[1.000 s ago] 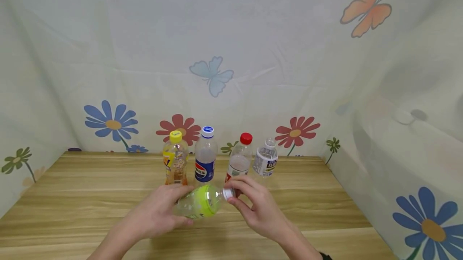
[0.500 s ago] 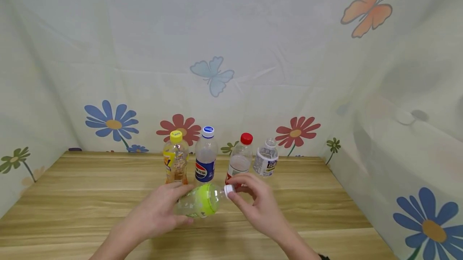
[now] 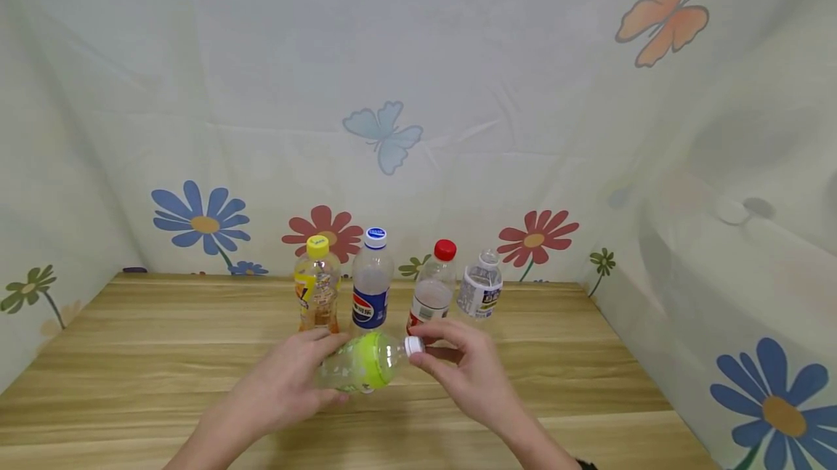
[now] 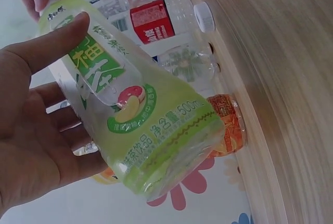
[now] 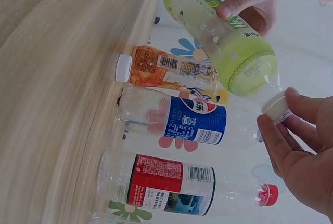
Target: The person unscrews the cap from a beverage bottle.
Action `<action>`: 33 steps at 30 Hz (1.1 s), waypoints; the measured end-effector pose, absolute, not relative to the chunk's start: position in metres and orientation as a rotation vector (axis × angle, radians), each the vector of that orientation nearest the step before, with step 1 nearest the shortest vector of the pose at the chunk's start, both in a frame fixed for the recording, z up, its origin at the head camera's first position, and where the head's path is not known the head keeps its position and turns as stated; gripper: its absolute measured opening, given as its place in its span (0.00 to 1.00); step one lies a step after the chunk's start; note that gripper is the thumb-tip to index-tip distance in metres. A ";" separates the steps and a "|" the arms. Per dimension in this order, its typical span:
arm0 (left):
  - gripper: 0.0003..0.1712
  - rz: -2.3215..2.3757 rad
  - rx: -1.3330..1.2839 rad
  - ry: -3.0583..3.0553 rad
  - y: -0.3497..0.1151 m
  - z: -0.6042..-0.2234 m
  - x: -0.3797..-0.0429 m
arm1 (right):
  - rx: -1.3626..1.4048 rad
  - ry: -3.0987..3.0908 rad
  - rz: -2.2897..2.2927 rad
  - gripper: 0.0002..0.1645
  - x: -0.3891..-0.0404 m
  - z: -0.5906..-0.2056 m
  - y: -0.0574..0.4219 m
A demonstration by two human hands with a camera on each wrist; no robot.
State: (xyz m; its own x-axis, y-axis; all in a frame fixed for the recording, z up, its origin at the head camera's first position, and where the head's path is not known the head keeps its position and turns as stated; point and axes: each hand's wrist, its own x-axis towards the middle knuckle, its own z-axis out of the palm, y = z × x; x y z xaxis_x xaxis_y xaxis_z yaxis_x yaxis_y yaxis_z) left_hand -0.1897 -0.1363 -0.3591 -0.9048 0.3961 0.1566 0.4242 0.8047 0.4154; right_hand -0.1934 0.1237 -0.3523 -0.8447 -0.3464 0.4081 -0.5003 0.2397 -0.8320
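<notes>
My left hand (image 3: 284, 386) grips the body of a clear drink bottle with a green label (image 3: 374, 361). It is held tilted over, its neck toward the right, above the table. At that neck, my right hand (image 3: 466, 372) pinches the white cap (image 5: 277, 108) between thumb and fingers. In the left wrist view the label shows a grapefruit picture, and the bottle's base (image 4: 182, 167) points toward the table. Behind the hands stands a red-capped bottle (image 3: 433, 296), its lower part partly hidden by my right hand.
A row at the back also holds a yellow-capped bottle (image 3: 318, 292), a blue-labelled cola bottle (image 3: 371, 303) and an uncapped clear bottle (image 3: 482, 292). A loose white cap (image 5: 123, 68) lies on the wooden table (image 3: 163, 339). A flower-printed cloth (image 3: 261, 92) rises behind.
The right hand's fingers shift slightly around the white cap. The left hand and the green-labelled bottle stay nearly in place, and the standing bottles have not moved.
</notes>
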 end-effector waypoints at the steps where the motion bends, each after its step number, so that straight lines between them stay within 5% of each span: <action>1: 0.41 -0.694 -0.662 -2.926 -0.136 -0.359 -0.190 | 0.800 -2.374 1.677 0.16 -0.193 -0.351 0.123; 33: 0.41 -0.750 -0.798 -2.932 -0.142 -0.359 -0.191 | 1.199 -2.194 1.582 0.15 -0.203 -0.362 0.132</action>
